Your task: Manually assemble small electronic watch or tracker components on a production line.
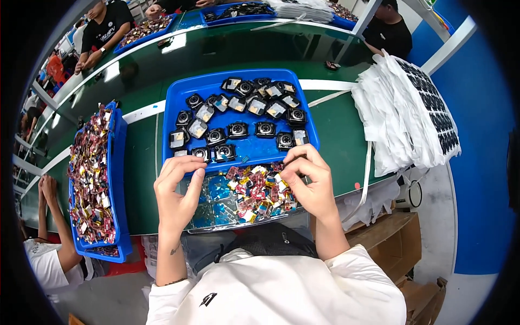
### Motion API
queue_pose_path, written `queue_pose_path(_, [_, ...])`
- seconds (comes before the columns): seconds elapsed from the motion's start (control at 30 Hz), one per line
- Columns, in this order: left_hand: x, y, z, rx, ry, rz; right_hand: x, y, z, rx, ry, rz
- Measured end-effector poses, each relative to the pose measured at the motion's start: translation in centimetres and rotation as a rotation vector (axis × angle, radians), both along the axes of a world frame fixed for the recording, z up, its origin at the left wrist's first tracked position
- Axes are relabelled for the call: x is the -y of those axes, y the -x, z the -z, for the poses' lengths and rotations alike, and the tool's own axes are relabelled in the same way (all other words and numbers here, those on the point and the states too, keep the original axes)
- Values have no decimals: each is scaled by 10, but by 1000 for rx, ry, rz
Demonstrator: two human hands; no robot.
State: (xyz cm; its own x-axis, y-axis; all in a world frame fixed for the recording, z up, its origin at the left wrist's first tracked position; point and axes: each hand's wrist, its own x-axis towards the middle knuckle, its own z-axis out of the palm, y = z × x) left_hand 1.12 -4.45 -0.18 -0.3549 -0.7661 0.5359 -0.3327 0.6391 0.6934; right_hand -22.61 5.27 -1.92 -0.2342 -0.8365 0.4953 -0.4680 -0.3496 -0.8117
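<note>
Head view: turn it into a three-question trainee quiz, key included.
1. Multiple choice: what colour is the tray under the black watch-like cases?
A) green
B) blue
C) white

2. True or false: the stack of white sheeting lies to the right of that tray.

3. Which is nearer the camera wearer: the watch-like cases or the pile of small multicoloured parts just below their tray in the picture?

Key:
1. B
2. True
3. The pile of small multicoloured parts
</note>
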Motion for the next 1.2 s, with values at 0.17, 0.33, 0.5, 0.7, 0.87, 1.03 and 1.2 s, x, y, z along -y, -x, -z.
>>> queue_pose_path(0.17, [-3, 6, 6, 100, 37, 13, 11, -29, -17, -193, -32, -254])
queue_pose_path(0.33, [-7, 19, 12, 255, 127, 36, 14, -39, -2, -182, -39, -297])
queue_pose_path(0.5, [-5, 24, 18, 293, 197, 15, 17, -44, -3, -156, -23, -232])
queue_pose_path(0.7, [-7, 19, 18, 165, 111, 142, 21, -39, -5, -91, -50, -102])
queue_pose_path(0.87, [-16, 16, 12, -47, -62, 185, 23, -39, -2, -140, -46, -192])
queue_pose_path(1.03, [-24, 10, 16, -210, -219, 277, 19, -44, -8, -74, -64, -214])
queue_pose_path(1.2, [-28, 7, 21, -222, -259, 258, 17, -41, -8, -160, -105, -288])
